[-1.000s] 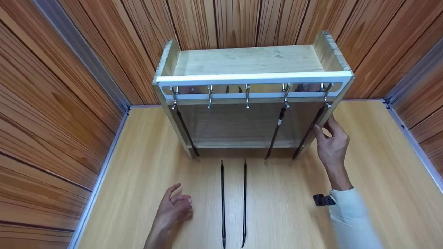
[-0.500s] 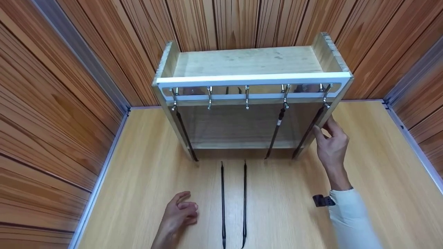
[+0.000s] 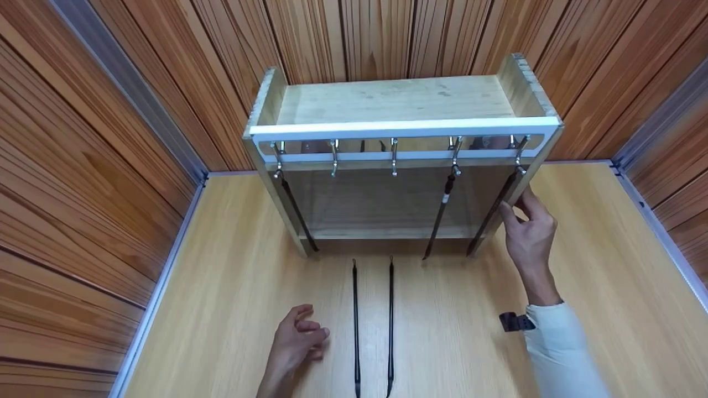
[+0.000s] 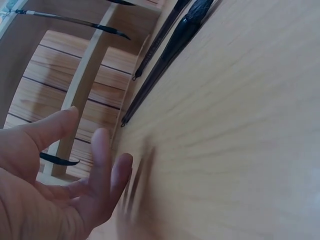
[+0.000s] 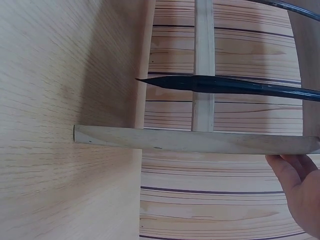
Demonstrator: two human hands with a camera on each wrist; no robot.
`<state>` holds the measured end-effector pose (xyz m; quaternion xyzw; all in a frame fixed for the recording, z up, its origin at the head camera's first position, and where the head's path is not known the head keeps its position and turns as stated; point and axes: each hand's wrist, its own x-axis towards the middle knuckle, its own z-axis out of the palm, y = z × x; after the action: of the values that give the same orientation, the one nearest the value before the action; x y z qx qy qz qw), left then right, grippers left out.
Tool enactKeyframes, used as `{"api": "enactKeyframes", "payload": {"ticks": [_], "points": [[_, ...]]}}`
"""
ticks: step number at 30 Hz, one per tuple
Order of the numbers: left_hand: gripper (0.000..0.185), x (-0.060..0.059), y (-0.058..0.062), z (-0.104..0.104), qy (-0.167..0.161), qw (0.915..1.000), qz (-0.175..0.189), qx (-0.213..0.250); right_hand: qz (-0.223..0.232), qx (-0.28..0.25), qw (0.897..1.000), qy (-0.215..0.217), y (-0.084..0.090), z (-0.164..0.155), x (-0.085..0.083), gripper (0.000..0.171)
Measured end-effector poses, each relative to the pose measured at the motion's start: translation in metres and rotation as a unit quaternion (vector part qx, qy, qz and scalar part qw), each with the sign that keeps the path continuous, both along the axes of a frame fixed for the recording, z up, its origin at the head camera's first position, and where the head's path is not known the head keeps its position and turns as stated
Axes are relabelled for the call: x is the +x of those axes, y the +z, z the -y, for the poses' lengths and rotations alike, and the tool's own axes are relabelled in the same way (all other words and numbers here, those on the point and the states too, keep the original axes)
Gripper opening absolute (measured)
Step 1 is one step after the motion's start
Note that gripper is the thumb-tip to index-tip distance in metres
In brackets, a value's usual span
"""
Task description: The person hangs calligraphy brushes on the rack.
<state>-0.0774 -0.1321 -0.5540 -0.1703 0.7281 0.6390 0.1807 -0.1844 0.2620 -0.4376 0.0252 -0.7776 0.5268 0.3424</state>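
Head view, left hand: there it is, near the surface, just left of 2 lying brushes.
Head view, lying brushes: side by side in front of the wooden rack, looped ends pointing at it.
Head view, rack: white rail, 5 metal hooks along it, 3 hanging brushes on the far-left hook and the 2 rightmost.
Head view, right hand: up against the rack's right side panel, pale sleeve behind.
Left wrist view, fingers: loosely bent, thumb well apart, holding nothing; the lying brushes sit beyond.
Right wrist view, fingers: touching the side panel's outer side; whether they clasp it, cannot tell. Just inside, a hanging brush shows its pointed tip.
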Motion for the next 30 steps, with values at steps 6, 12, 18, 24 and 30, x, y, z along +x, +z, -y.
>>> {"api": "enactKeyframes", "payload": {"ticks": [6, 12, 18, 24, 30], "points": [[0.076, 0.0, -0.002, -0.008, -0.019, 0.9982, -0.029, -0.049, -0.006, 0.008, 1.0, 0.005, 0.002, 0.001, 0.001, 0.043], [0.071, 0.0, -0.004, -0.019, -0.037, 0.9894, -0.074, -0.12, 0.0, 0.013, 1.0, 0.002, 0.002, 0.0, 0.002, 0.043], [0.065, -0.003, -0.004, -0.031, -0.048, 0.9781, -0.101, -0.176, 0.007, 0.014, 1.0, 0.001, 0.002, 0.0, 0.002, 0.041], [0.064, -0.005, -0.004, -0.037, -0.056, 0.9735, -0.095, -0.201, 0.007, 0.016, 1.0, 0.0, 0.002, 0.0, 0.001, 0.04], [0.058, -0.005, -0.007, -0.042, -0.051, 0.9669, -0.109, -0.225, -0.003, 0.009, 1.0, -0.005, 0.003, 0.001, 0.001, 0.039]]}}
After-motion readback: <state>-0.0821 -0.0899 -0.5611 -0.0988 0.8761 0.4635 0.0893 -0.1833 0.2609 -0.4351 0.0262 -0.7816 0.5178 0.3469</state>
